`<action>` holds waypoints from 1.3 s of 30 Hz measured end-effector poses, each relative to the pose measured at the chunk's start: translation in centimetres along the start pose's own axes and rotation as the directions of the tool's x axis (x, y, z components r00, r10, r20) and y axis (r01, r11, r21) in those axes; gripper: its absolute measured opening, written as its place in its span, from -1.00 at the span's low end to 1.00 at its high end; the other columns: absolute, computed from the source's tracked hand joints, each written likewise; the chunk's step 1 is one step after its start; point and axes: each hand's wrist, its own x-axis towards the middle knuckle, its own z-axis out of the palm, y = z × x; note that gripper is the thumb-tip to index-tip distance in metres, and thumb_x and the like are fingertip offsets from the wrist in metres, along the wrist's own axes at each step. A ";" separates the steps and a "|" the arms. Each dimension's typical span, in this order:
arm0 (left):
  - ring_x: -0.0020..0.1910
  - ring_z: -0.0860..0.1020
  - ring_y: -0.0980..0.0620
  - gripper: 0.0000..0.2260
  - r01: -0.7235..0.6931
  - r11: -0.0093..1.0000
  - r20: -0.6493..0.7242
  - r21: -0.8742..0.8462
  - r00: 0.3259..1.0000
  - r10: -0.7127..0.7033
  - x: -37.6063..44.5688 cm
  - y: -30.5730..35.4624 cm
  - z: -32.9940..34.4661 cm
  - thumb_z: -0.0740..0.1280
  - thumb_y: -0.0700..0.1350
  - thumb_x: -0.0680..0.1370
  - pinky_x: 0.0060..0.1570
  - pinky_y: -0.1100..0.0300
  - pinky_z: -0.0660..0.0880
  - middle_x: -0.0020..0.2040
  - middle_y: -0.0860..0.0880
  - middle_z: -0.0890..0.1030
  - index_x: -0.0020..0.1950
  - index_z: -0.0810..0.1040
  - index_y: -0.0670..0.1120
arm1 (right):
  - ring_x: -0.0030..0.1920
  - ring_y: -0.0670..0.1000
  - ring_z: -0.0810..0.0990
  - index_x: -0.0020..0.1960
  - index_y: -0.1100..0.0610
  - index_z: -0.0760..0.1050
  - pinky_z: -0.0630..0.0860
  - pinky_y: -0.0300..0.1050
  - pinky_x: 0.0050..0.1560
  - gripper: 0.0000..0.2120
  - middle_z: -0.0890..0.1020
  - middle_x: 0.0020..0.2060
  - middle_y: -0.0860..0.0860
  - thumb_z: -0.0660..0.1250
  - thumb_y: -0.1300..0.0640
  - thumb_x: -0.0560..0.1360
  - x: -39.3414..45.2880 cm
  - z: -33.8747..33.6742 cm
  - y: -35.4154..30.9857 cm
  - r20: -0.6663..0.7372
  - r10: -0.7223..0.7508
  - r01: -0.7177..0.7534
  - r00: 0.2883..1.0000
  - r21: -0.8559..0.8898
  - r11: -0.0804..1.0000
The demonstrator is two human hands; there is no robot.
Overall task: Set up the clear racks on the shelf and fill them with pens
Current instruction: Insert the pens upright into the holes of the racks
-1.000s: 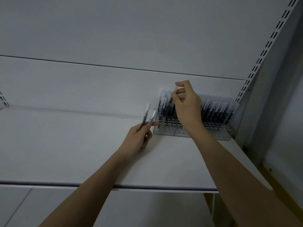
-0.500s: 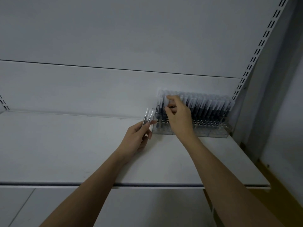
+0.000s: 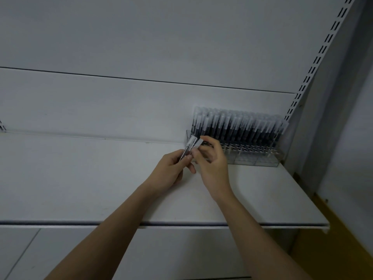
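A clear rack [image 3: 256, 159] stands at the back right of the white shelf [image 3: 84, 178], against the wall, packed with several upright black pens with frosted caps [image 3: 238, 126]. My left hand [image 3: 171, 172] holds two loose pens [image 3: 189, 146] of the same kind just left of the rack. My right hand [image 3: 212, 162] has come beside it and pinches one of those pens near its cap. Both hands hover above the shelf in front of the rack's left end.
A slotted upright [image 3: 314, 63] runs up the wall at the right, behind the rack. The shelf's front edge [image 3: 181, 225] crosses below my forearms. A wooden-looking floor strip [image 3: 343, 235] shows at the lower right.
My right hand left the pens in the rack and dropped down and left to the pens held in my left hand. The left hand stayed nearly in place.
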 end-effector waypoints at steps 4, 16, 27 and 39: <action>-0.52 0.43 -0.10 -0.80 0.014 1.000 -0.049 0.021 0.999 -0.013 0.2 -0.3 0.1 0.18 -0.09 0.69 -0.53 0.15 0.35 -0.08 -0.09 0.67 0.18 0.53 -0.13 | -0.07 -0.09 0.68 0.21 0.02 0.47 0.58 -0.18 0.05 -0.71 0.70 -0.11 0.03 0.38 0.27 0.55 1.5 -1.4 -1.1 -0.129 -0.041 0.046 0.991 0.033 0.998; -0.51 0.22 0.08 -0.81 0.039 0.999 -0.137 0.005 0.990 -0.038 0.3 0.1 0.0 0.14 0.00 0.69 -0.54 0.34 0.19 -0.37 0.00 0.41 0.03 0.43 -0.10 | -0.06 -0.03 0.64 0.24 -0.09 0.44 0.58 -0.25 -0.07 -0.72 0.60 -0.04 -0.04 0.31 0.21 0.60 7.5 -3.7 -4.3 -0.131 -0.335 0.286 0.933 -0.294 0.912; -0.53 0.23 0.11 -0.69 0.058 0.998 -0.182 -0.015 0.982 -0.060 0.3 0.2 -0.1 0.06 -0.02 0.72 -0.53 0.29 0.21 -0.37 -0.02 0.34 0.10 0.55 -0.12 | -0.06 -0.05 0.56 0.32 -0.02 0.47 0.58 -0.16 -0.04 -0.64 0.46 0.08 -0.05 0.34 0.26 0.57 6.6 -2.7 -0.9 -0.021 -0.292 0.250 0.956 -0.462 0.851; -0.27 0.47 0.04 -0.73 -0.002 0.949 -0.245 0.315 0.966 0.084 0.6 -0.5 0.1 0.16 -0.06 0.69 -0.25 0.12 0.40 -0.24 -0.04 0.59 -0.07 0.57 -0.13 | -0.09 -0.01 0.67 0.16 -0.02 0.52 0.61 -0.13 -0.02 -0.72 0.68 -0.14 0.02 0.40 0.27 0.54 2.0 0.9 -1.5 0.018 -0.070 0.070 0.997 -0.016 0.997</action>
